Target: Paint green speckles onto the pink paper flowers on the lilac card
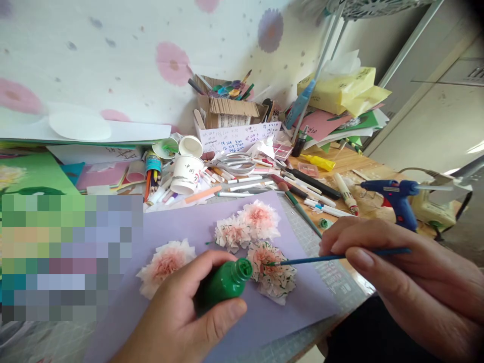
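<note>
On a crowded craft desk, a lilac sheet of paper [181,227] carries four pink-and-white tissue flowers. Low in the middle of the view, the left hand [181,312] wraps around a small green paint bottle [223,283], fingers curled beneath it and the thumb pressed along its side; the bottle leans with its open mouth turned toward the nearest flower [273,272]. From the right side, the right hand [393,272] pinches a thin blue paintbrush [340,257] between thumb and fingers, held almost level. The brush tip sits just beside the bottle mouth, over the nearest flower, whose petals already show green flecks. The other three flowers [242,227] lie further up the sheet and to the left, without green.

To do this well, judging from the pose: keep the bottle tilted only slightly so nothing spills onto the paper, load just the tip, and dab petal edges lightly.

Behind the sheet lie scattered markers [242,179], an overturned paper cup [186,174], scissors [232,164], and, well off to the right, a blue glue gun [393,194].
</note>
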